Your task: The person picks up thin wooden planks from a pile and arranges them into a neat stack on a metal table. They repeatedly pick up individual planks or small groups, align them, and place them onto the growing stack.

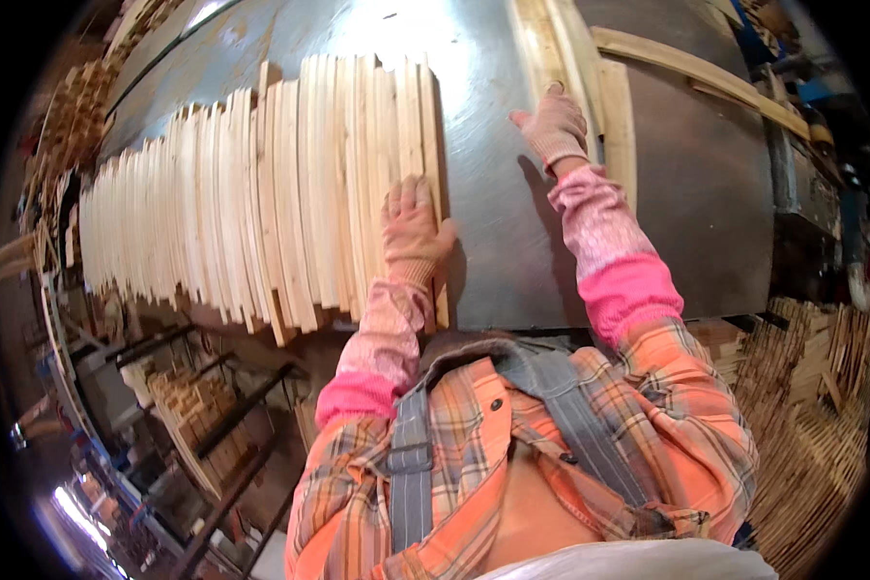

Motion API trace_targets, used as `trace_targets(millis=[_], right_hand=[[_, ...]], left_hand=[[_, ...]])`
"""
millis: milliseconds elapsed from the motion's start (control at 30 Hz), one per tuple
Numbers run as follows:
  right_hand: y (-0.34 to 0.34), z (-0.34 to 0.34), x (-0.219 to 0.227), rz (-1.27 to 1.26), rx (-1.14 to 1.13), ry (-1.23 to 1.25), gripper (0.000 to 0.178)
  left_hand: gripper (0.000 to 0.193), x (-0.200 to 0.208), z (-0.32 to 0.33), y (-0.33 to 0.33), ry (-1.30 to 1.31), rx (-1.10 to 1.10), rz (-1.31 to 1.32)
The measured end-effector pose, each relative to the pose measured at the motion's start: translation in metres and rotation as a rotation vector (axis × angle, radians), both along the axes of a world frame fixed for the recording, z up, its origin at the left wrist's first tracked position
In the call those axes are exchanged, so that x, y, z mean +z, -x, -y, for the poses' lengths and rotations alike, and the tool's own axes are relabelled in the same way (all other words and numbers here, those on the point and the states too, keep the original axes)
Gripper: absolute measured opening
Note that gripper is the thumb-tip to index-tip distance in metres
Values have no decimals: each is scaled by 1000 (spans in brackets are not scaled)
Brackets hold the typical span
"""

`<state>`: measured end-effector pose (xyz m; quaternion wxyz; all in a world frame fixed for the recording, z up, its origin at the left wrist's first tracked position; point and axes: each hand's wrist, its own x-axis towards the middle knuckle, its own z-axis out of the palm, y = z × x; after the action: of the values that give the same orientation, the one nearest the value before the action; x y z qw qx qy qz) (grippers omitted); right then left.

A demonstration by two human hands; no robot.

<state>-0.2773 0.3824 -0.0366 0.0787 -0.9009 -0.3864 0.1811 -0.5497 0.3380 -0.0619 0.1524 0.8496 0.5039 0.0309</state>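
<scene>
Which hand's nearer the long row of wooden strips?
Left. Left hand lies over the row of strips at its right end; right hand is across a gap, by separate boards.

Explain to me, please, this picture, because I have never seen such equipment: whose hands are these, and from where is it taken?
There is no machine here, only a person working with a left hand and a right hand, both in knitted gloves. The one picture comes from a wide fisheye camera on the person's head, looking down, so straight edges bend near the rim. On the grey table lies a long row of pale wooden strips, side by side. The left hand lies flat on the row's right end. The right hand is at some boards farther right; I cannot tell whether it grips one.
</scene>
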Motion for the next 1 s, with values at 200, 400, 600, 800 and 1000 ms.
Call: trace_targets(millis=[200,400,600,800,1000], right_hand=[[-33,-31,-20,99,-270,224,87],[-38,-3,-17,-126,-267,151,91],[55,130,2,-1099,-101,-128,48],[113,153,-11,-688,510,189,75],[-41,84,21,88,-270,-29,54]], left_hand=[[86,-2,0,3,2,11,8],[85,4,0,-2,36,26,2],[85,-15,1,10,-18,37,167],[94,41,13,-8,49,46,-4],[91,46,12,-13,61,46,22]])
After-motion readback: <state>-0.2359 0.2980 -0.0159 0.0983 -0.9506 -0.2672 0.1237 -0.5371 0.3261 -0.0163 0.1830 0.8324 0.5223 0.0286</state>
